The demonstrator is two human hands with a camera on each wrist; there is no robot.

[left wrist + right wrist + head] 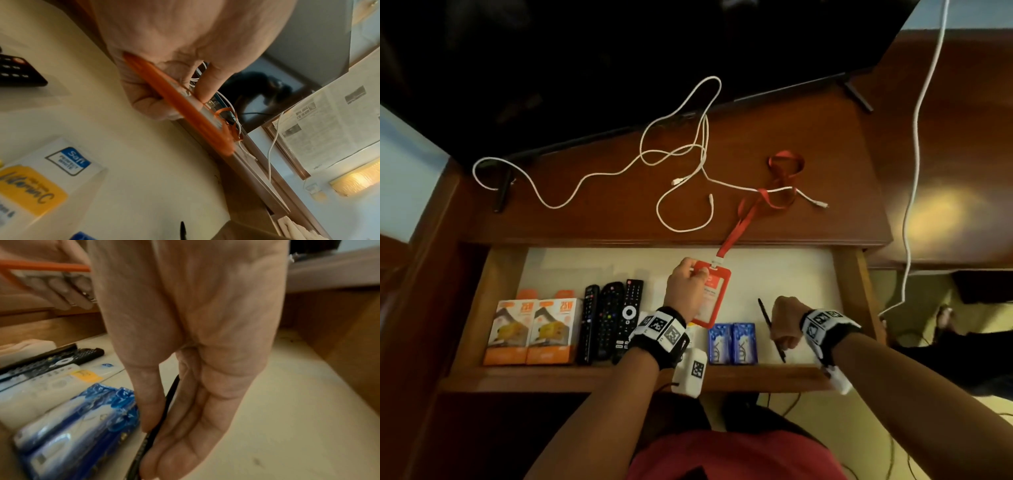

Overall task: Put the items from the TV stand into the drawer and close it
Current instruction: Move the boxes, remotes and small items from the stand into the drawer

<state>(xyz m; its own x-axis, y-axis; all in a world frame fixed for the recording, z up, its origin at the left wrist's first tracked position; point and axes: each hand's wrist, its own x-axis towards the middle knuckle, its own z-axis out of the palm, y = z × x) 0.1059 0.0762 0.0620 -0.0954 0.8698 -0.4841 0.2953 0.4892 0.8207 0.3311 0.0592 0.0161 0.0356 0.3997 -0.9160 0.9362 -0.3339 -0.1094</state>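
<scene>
Step in hand: two items were being lowered into the open drawer [852, 291] at once, by my reading; several others already lay inside, while the white cables [681, 164] were on the TV stand surface [599, 202].
Left hand [686, 287]: its grip was clamped on the upper edge of the red badge holder [714, 298], thumb on one face and fingers on the other, as the left wrist view showed. The holder hung over the middle of the drawer, not yet flat on the liner.
Lanyard [763, 202]: its red strap ran from the holder up over the stand's edge, and one white cable crossed it.
Right hand [786, 322]: fingers curled, its grip pinched on the black pen [765, 315] between thumb and fingers, low over the bare right part of the drawer, beside the two blue packs [732, 342].
Already stowed: two orange boxes [534, 330] at the left, then three black remotes [613, 318].
Next move, as I judged it: let go of pen and holder, then draw the strap clear of the cable so it would not drag it along.
Remaining: cables in, drawer pushed shut.
</scene>
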